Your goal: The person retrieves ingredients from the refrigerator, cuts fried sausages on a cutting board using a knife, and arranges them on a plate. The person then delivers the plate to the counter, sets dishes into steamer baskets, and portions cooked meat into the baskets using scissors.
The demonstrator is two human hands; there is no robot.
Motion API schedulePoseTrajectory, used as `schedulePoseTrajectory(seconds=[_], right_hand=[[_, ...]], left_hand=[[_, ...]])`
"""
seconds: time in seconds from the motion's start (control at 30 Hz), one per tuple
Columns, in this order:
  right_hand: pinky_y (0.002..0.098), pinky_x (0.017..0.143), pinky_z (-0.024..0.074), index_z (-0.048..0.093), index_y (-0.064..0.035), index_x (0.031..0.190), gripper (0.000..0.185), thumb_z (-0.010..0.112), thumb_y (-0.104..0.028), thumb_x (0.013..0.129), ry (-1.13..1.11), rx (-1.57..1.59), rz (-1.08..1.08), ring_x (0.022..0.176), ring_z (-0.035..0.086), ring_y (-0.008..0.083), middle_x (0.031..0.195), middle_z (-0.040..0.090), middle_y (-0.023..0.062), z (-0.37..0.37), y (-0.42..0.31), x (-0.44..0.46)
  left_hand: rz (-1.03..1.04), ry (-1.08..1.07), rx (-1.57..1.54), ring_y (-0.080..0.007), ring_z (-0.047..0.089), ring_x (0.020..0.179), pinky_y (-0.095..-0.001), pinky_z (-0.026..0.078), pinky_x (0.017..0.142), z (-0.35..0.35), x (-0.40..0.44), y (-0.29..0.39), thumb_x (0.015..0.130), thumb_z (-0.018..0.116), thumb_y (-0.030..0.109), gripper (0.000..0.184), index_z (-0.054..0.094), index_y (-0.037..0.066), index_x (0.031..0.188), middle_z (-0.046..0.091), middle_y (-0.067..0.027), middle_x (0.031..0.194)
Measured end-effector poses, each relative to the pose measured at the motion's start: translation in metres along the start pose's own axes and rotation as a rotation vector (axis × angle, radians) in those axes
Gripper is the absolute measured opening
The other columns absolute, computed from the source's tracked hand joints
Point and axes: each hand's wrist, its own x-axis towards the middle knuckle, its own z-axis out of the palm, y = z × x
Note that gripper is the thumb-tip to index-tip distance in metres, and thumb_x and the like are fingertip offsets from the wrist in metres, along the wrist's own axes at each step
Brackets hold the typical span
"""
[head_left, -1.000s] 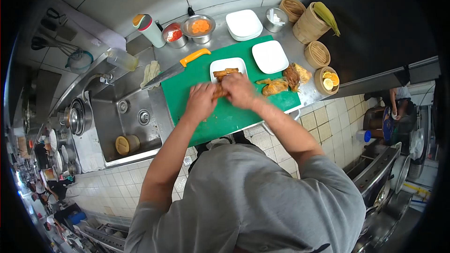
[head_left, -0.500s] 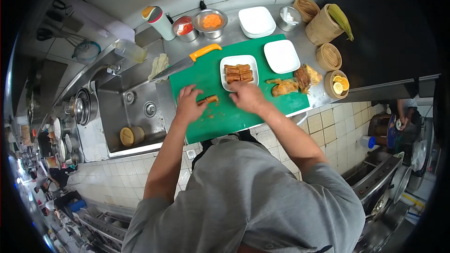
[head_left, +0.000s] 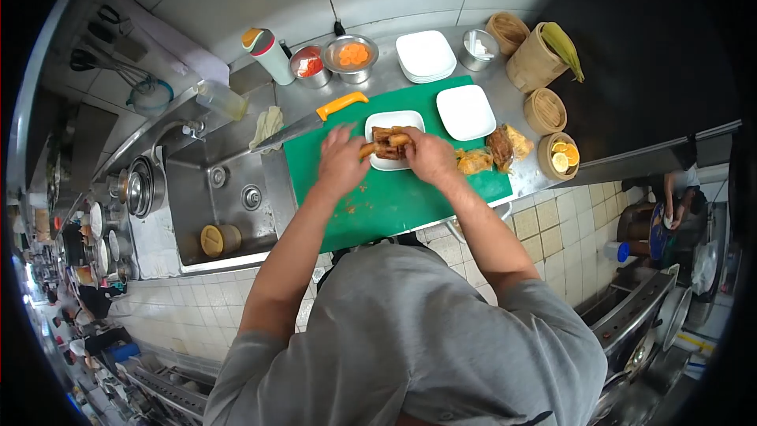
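On the green cutting board (head_left: 355, 217) a square white plate (head_left: 386, 164) holds several browned roll pieces (head_left: 386, 136). My left hand (head_left: 342, 159) is at the plate's left edge, its fingertips closed on a short roll piece (head_left: 367, 150). From the right, my right hand (head_left: 430, 156) has its fingers closed on a roll piece (head_left: 400, 140) over the plate. Both pieces sit close together above the others. Right of my right hand lie cooked meat pieces (head_left: 500, 147), below a second, bare white plate (head_left: 466, 113).
A knife with a yellow handle (head_left: 342, 105) lies at the board's upper left, its blade toward the sink (head_left: 229, 221). Behind stand metal bowls (head_left: 351, 72), stacked white plates (head_left: 426, 56) and bamboo containers (head_left: 546, 110). Another person (head_left: 680, 193) is at far right.
Half a second ago the short pieces lay on the board by my left hand. Now they are at the plate, where both hands have come together and closed on pieces.
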Motion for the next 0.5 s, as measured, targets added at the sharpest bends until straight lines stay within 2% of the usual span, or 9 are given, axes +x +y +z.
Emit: schedulePoseTrajectory(seconds=[0.07,0.13,0.2,0.27,0.3,0.37,0.4,0.47,0.5], right_hand=[[0.0522,0.074,0.0575,0.066,-0.0148,0.124,0.032,0.065,-0.021,0.093,-0.039,-0.035,-0.014,0.085,0.072,0.0385,0.091,0.074,0.0165,-0.001,0.012,0.013],[0.0525,0.075,0.0573,0.066,-0.0138,0.127,0.036,0.067,-0.02,0.092,-0.089,-0.062,-0.024,0.086,0.072,0.0388,0.092,0.074,0.017,0.0,0.025,0.016],[0.05,0.07,0.0563,0.066,-0.008,0.122,0.032,0.067,-0.025,0.095,-0.028,0.099,0.06,0.078,0.069,0.0397,0.09,0.073,0.0168,-0.006,0.032,0.005],[0.047,0.07,0.0569,0.064,-0.0061,0.122,0.034,0.067,-0.027,0.096,-0.058,0.15,0.095,0.077,0.07,0.0386,0.089,0.073,0.0175,-0.002,0.054,-0.008],[0.0439,0.071,0.0575,0.061,-0.0041,0.122,0.036,0.066,-0.028,0.096,-0.08,0.19,0.128,0.076,0.07,0.0376,0.088,0.073,0.0182,0.002,0.066,-0.017],[0.0395,0.058,0.0555,0.057,-0.0023,0.122,0.038,0.064,-0.033,0.1,-0.214,0.644,0.203,0.062,0.067,0.0289,0.082,0.071,0.015,0.043,0.095,-0.041],[0.0395,0.058,0.0555,0.057,-0.0023,0.122,0.038,0.064,-0.033,0.1,-0.228,0.651,0.186,0.062,0.067,0.0289,0.082,0.071,0.015,0.042,0.09,-0.05],[0.0352,0.047,0.0509,0.055,-0.0012,0.12,0.04,0.06,-0.037,0.104,-0.456,0.998,0.557,0.053,0.062,0.0206,0.077,0.068,0.0113,0.036,0.065,-0.056],[0.0333,0.044,0.0495,0.056,-0.0015,0.119,0.042,0.059,-0.04,0.104,-0.379,1.009,0.617,0.052,0.062,0.0189,0.075,0.068,0.0107,0.044,0.062,-0.055]], left_hand=[[0.051,-0.003,0.021,-0.0352,0.039,0.145,-0.052,0.034,0.118,0.008,0.024,0.017,0.082,0.077,0.02,0.036,0.073,0.008,0.116,0.048,-0.0146,0.153],[0.054,-0.115,0.142,-0.0351,0.037,0.147,-0.0523,0.033,0.12,0.017,0.036,0.023,0.083,0.077,0.022,0.042,0.07,0.008,0.122,0.047,-0.0148,0.154],[0.021,-0.097,0.118,-0.0358,0.038,0.147,-0.0525,0.033,0.119,0.008,0.024,0.021,0.082,0.079,0.021,0.05,0.067,0.008,0.129,0.045,-0.0144,0.156],[-0.081,0.087,-0.006,-0.0379,0.04,0.145,-0.0521,0.035,0.119,-0.009,-0.003,-0.005,0.08,0.081,0.019,0.057,0.064,0.009,0.134,0.045,-0.0155,0.156],[-0.127,0.149,-0.036,-0.0395,0.042,0.143,-0.052,0.036,0.118,-0.017,-0.026,-0.022,0.08,0.082,0.017,0.058,0.063,0.009,0.135,0.047,-0.0177,0.154],[-0.204,0.289,-0.024,-0.042,0.047,0.138,-0.0513,0.038,0.115,-0.031,-0.089,-0.069,0.081,0.08,0.012,0.057,0.062,0.007,0.135,0.05,-0.022,0.149],[-0.234,0.371,0.016,-0.0429,0.049,0.135,-0.0506,0.039,0.114,-0.031,-0.127,-0.099,0.083,0.078,0.01,0.055,0.061,0.006,0.135,0.053,-0.024,0.146],[-0.426,0.506,0.007,-0.0433,0.052,0.131,-0.0495,0.042,0.111,-0.028,-0.219,-0.154,0.082,0.078,0.008,0.054,0.061,0.004,0.134,0.056,-0.0256,0.14],[-0.543,0.536,-0.03,-0.0432,0.053,0.13,-0.0484,0.042,0.111,-0.019,-0.272,-0.179,0.082,0.078,0.008,0.054,0.061,0.004,0.133,0.059,-0.0251,0.136]])
